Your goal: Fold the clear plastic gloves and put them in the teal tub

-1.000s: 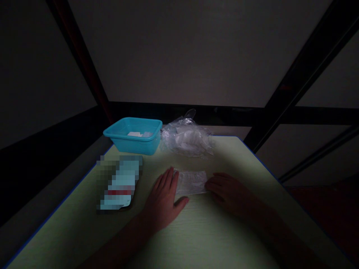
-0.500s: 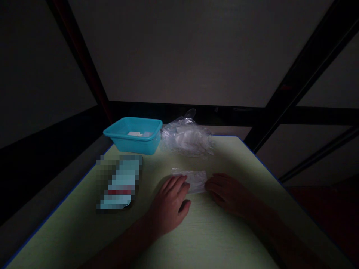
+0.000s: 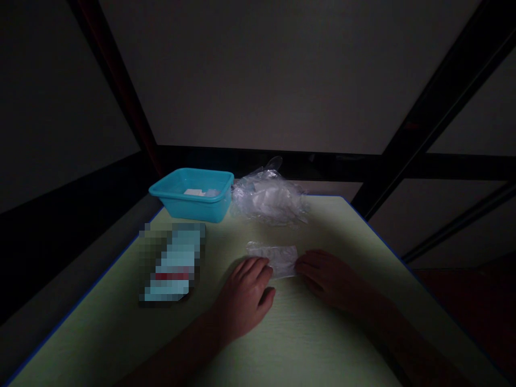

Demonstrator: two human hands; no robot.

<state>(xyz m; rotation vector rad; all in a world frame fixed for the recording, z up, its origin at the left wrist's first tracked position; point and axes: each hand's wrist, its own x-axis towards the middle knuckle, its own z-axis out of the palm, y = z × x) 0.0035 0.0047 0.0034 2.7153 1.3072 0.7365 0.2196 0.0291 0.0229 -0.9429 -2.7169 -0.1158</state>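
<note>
A small clear plastic bag lies flat on the table in front of me. My left hand rests palm down, its fingertips on the bag's near left part and its thumb apart from the fingers. At the bag's right edge, my right hand touches it with the fingertips; the hand lies low and in shadow, fingers stretched out. What is under the fingertips is hidden. Past the bag sits a crumpled pile of clear plastic bags.
To the left of the pile stands a blue plastic basin with some whitish pieces inside. A blurred-out flat object lies left of my left hand. The pale table has a blue edge, and a panelled wall rises behind it.
My left hand's fingertips have drawn back slightly toward me, baring a little more of the bag. The right hand and everything else look nearly the same.
</note>
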